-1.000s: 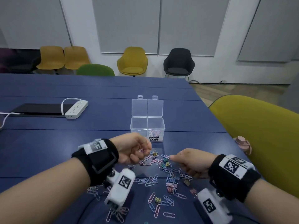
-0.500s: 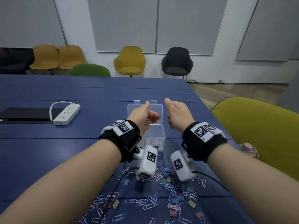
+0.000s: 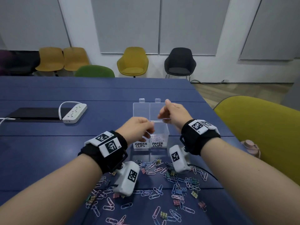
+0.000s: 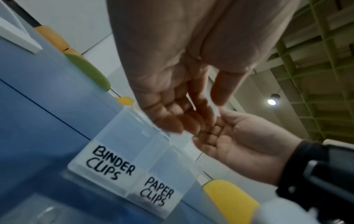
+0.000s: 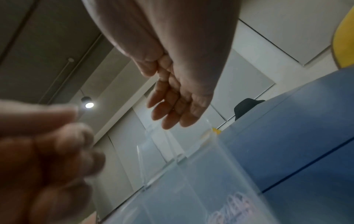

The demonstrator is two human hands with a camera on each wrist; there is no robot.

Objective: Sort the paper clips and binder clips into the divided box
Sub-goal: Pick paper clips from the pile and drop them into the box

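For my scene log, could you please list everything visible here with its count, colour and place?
Divided box: one, clear, lid open, mid-table; labelled BINDER CLIPS on the left, PAPER CLIPS on the right, with clips in the right half.
Paper clips: many, pastel, scattered on the near table.
Binder clips: several, mixed colours, among them.
Table: one, blue.
Power strip: one, white, far left.
Flat dark device: one, beside the strip.
Chairs: several, yellow, green and black, by the wall; one yellow at right.
Left hand: over the box, fingers relaxed.
Right hand: above the box, fingers loose, empty.
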